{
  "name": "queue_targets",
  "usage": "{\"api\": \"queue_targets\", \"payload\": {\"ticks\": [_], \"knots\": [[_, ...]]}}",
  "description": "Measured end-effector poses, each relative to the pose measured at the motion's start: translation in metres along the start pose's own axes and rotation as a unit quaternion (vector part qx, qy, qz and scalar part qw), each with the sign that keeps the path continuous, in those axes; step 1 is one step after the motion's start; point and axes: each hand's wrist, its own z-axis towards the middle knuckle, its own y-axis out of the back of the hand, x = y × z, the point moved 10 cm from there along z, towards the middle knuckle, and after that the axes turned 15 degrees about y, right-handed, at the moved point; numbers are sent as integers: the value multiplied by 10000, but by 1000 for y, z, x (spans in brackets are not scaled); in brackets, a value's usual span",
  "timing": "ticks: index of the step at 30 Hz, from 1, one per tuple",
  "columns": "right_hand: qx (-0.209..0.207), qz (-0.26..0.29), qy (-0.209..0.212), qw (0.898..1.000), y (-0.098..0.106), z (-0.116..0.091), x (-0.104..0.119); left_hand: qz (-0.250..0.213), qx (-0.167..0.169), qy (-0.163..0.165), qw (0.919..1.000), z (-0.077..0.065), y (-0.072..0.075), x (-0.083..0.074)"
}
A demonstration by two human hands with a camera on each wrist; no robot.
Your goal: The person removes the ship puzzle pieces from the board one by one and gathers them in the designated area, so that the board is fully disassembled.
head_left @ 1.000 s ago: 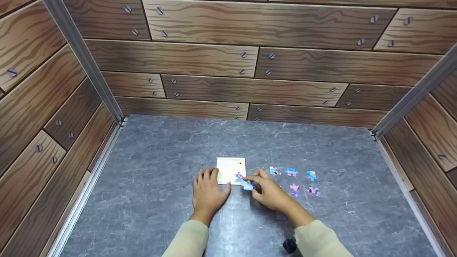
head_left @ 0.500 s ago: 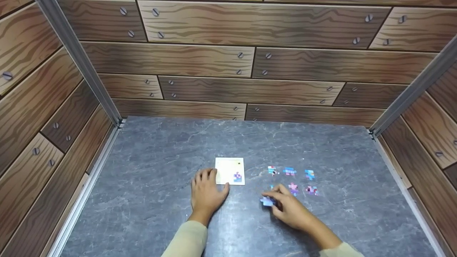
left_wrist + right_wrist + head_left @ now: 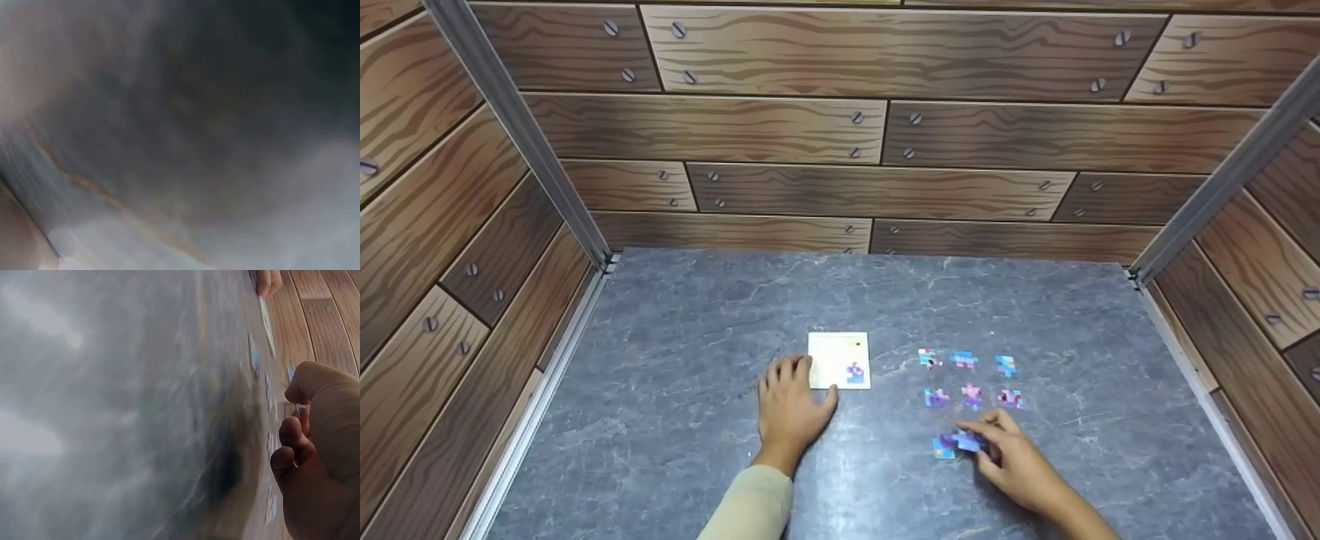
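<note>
My right hand (image 3: 1016, 465) pinches a blue and purple jigsaw piece (image 3: 968, 442) between thumb and fingers. It is over the table at the right, beside a blue jigsaw piece (image 3: 943, 449) that lies there; whether the two touch I cannot tell. In the right wrist view a thin blue sliver of the held piece (image 3: 290, 372) shows past the thumb. At the left edge of a pale square puzzle board (image 3: 826, 358), my left hand (image 3: 791, 411) rests with fingers extended. One purple and blue jigsaw piece (image 3: 855, 373) lies in the board's lower right corner. The left wrist view is mostly blur.
Several loose jigsaw pieces lie in two rows right of the board, among them a pink piece (image 3: 971, 394) and a blue piece (image 3: 964, 359). The grey marbled table (image 3: 720, 300) is bounded by wood-patterned walls (image 3: 780, 131) with metal corner posts.
The right hand has carried its jigsaw piece from the board's lower right corner rightward and nearer to me, uncovering the piece on the board. My left hand has kept its place.
</note>
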Motion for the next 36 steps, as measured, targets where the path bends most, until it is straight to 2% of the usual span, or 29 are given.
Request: {"api": "queue_targets", "payload": {"ticks": [4, 8, 15, 19, 22, 27, 36], "knots": [[33, -140, -177, 9997, 7, -12, -12, -80, 60, 16, 9999, -1, -1, -1], [244, -268, -289, 9989, 9, -19, -20, -89, 81, 29, 9999, -1, 0, -1], [445, -608, -65, 9971, 6, -18, -18, -86, 7, -13, 10000, -1, 0, -2], [449, -769, -144, 9959, 5, -17, -20, -72, 35, 8, 10000, -1, -1, -2], [491, -675, -370, 9958, 3, -18, -25, -48, 58, 23, 10000, -1, -2, -1], [486, -130, -798, 9955, -1, -21, -34, -25, 7, -3, 10000, -1, -1, 0], [555, 46, -932, 9941, -3, -22, -37, 34, 67, 2, 10000, -1, 1, 1]]}}
